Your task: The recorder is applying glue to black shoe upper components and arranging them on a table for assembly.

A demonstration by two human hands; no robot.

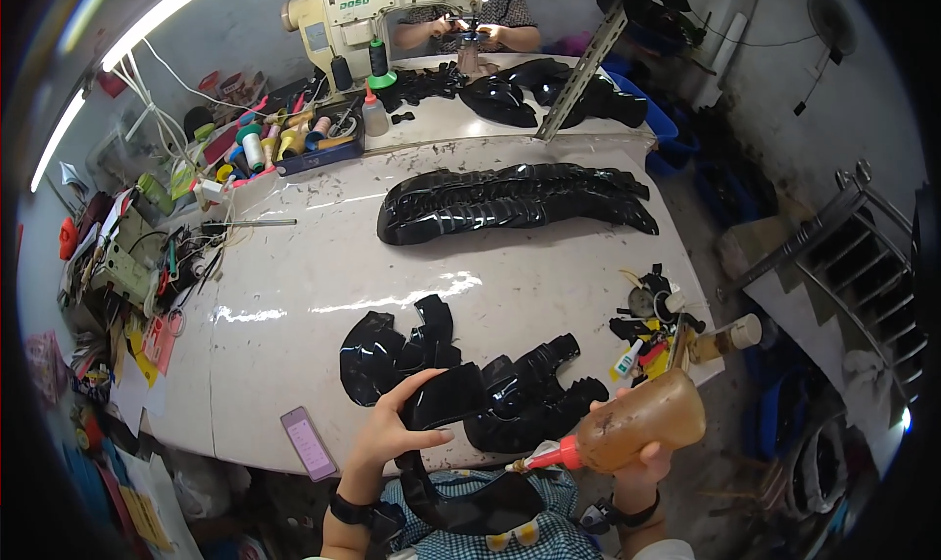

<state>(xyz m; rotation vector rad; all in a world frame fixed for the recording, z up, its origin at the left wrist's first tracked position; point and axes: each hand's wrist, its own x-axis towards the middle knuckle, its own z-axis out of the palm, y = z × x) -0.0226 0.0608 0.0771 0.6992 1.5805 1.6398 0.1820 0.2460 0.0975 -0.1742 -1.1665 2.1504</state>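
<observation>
White worktable (pixel 294 256) below, my left hand (pixel 380 431) grips a glossy black piece (pixel 446 396), my right hand (pixel 642 468) an amber squeeze bottle (pixel 647 418).

A short line of green capital letters stands on the cream-coloured arm of the sewing machine (pixel 382 11) at the far end; it is the clearest lettering in view. The phone (pixel 308 443), lying near the left front edge of the desk (pixel 265 374), has a lit, pinkish screen with faint rows of marks, too small to make out. On the right, among the clutter, a small white tube (pixel 627 358) carries a green label whose print is too small to read. At left, a coral-red sheet (pixel 159 342) shows pale, blurred marks, possibly lettering.
</observation>
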